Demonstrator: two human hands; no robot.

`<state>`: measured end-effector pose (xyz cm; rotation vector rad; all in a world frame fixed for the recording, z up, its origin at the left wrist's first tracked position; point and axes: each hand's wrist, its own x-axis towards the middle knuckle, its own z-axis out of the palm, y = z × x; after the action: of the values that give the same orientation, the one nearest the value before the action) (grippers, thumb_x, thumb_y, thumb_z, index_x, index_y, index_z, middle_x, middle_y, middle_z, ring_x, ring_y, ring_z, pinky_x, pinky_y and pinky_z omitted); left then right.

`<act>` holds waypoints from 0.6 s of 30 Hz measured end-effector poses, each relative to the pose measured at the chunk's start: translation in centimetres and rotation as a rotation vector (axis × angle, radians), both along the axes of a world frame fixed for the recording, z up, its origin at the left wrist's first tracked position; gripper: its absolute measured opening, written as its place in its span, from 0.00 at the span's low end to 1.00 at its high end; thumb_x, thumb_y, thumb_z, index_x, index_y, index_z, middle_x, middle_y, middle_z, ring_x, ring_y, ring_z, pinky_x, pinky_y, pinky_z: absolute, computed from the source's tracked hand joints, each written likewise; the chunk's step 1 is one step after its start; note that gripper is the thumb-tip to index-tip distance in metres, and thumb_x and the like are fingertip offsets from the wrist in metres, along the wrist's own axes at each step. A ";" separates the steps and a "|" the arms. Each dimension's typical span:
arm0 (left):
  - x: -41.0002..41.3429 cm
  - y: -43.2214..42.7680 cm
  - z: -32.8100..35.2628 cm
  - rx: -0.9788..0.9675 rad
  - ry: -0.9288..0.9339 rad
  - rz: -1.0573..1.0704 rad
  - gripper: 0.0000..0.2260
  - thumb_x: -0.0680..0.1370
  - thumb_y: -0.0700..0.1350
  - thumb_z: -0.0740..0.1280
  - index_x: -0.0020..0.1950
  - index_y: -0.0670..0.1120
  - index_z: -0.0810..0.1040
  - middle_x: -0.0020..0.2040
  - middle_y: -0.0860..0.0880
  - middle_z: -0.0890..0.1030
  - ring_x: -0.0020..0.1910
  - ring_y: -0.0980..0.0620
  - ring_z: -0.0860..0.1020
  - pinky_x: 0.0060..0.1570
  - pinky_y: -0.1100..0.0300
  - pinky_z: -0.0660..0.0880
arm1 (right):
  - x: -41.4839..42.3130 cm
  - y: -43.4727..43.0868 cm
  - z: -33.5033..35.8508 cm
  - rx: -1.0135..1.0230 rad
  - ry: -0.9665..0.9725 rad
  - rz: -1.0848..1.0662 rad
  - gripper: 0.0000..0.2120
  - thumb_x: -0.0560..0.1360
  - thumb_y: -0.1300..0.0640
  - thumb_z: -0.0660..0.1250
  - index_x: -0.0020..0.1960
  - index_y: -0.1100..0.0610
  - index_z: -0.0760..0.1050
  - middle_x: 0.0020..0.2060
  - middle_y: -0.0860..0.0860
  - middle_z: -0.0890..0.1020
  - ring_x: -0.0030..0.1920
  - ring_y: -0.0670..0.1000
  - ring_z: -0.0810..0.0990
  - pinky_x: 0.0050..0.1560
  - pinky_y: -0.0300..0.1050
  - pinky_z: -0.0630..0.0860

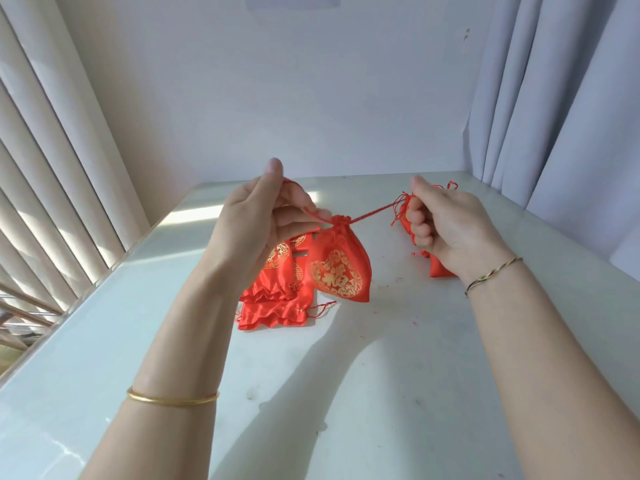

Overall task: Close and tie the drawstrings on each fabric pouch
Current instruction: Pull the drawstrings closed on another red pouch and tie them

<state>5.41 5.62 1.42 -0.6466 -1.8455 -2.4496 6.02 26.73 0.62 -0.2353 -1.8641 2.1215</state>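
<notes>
On table (114, 358) under my forearms, stack of flat pouches (277, 299); just beyond, pouch (341, 268) hangs neck-up, drawstring (372, 213) taut sideways; my left hand (266, 220) pinches one end close to neck; my right hand (450, 230) curls round other end, farther out; knotting likely needs both ends brought together over neck; more pouches (437, 270) behind right hand.

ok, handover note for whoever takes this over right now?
Left grip pinches the left drawstring. Right grip pinches the right drawstring. Both cords are taut.
The pouch hangs between them above the table.
Done: its mouth is cinched shut.
Left: tie it; no knot is visible. Then do the flat pouches stacked on the table, which look open.
More pouches lie behind the right grip, mostly hidden.
</notes>
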 end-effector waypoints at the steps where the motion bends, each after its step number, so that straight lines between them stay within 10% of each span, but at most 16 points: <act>1: 0.1 0.2 0.0 -0.026 -0.009 -0.012 0.19 0.82 0.50 0.53 0.38 0.41 0.73 0.33 0.45 0.79 0.37 0.46 0.82 0.44 0.56 0.79 | 0.3 -0.6 0.6 -0.018 0.030 0.045 0.18 0.76 0.49 0.65 0.30 0.55 0.70 0.21 0.48 0.71 0.20 0.45 0.65 0.21 0.35 0.60; 8: 1.0 0.6 0.2 -0.488 0.058 -0.102 0.08 0.72 0.45 0.69 0.48 0.43 0.80 0.39 0.46 0.78 0.34 0.56 0.75 0.40 0.65 0.73 | 2.3 -4.5 3.0 0.034 0.188 0.230 0.16 0.77 0.51 0.64 0.31 0.54 0.76 0.24 0.48 0.75 0.24 0.45 0.68 0.26 0.35 0.65; 18: 1.3 1.1 0.6 -0.464 0.058 -0.033 0.08 0.77 0.40 0.65 0.40 0.43 0.80 0.33 0.47 0.77 0.31 0.54 0.74 0.36 0.65 0.74 | 2.3 -4.3 2.6 0.087 0.080 0.335 0.17 0.81 0.52 0.55 0.47 0.61 0.77 0.35 0.56 0.81 0.21 0.47 0.71 0.20 0.36 0.64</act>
<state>6.73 6.74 2.01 -0.7539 -2.4140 -1.9952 8.35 22.42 3.21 0.1930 -2.0606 2.2105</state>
